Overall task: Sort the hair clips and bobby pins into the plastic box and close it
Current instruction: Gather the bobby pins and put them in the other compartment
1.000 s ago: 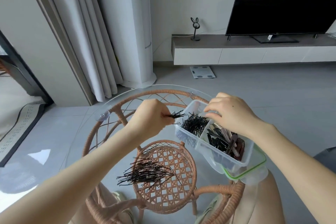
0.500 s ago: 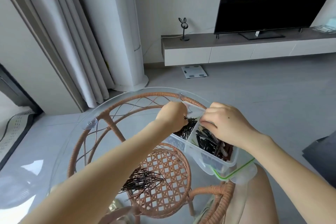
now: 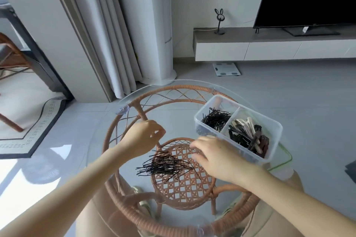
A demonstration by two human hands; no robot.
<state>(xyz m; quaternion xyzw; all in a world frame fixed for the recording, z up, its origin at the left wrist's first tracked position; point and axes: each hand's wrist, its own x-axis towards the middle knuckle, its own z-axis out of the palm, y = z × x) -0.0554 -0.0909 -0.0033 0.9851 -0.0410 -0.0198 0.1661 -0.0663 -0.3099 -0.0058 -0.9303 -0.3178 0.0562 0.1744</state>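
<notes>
- Glass table (image 3: 173, 83): carries the plastic box (image 3: 273, 131) at its far right edge.
- Plastic box: open. Sorted bobby pins (image 3: 215, 119) fill its left compartment, hair clips (image 3: 248, 136) its right. The green-rimmed lid (image 3: 287, 157) lies underneath.
- Loose pin pile (image 3: 165, 165): left of the box, nearer the person. Judged step: moving pins; many remain.
- Right hand (image 3: 215, 158): between pile and box, fingers nearly straight, together, empty.
- Left hand (image 3: 142, 140): further left of the box, fingers curled onto thumb, no pin seen.
- Next: pinch a bunch off flat glass.
</notes>
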